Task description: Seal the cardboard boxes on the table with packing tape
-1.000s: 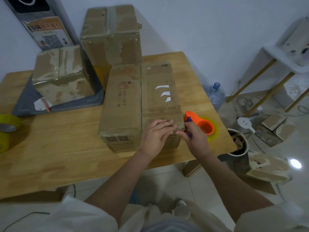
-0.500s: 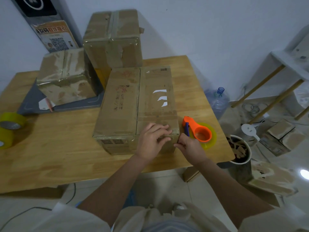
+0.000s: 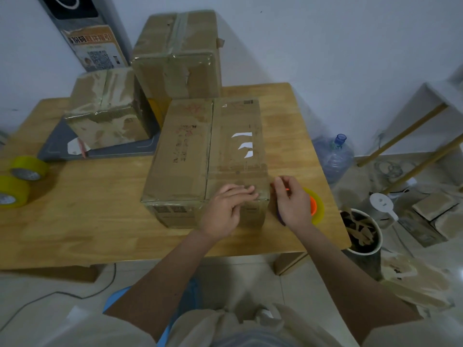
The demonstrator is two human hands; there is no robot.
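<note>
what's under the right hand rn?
The right hand covers most of an orange tape dispenser with a yellowish tape roll lying on the table. The dispenser's handle and blade are hidden; whether the fingers grip anything is unclear.

Water bottle (image 3: 333,159) and bin (image 3: 363,236) stand beside table.

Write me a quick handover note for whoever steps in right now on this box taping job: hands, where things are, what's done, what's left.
Left hand: fingers flat, pressing the near right corner of the front box.
Right hand: at the box's right edge, fingers curled; whether it pinches a tape end cannot be told.
Orange tape dispenser lies on the table just behind the right hand.
Two spare yellow tape rolls sit at the table's left edge.
Done: the two back boxes already look taped.
Left: the front box's centre seam shows no clear tape yet; run tape along it and press it down.
</note>
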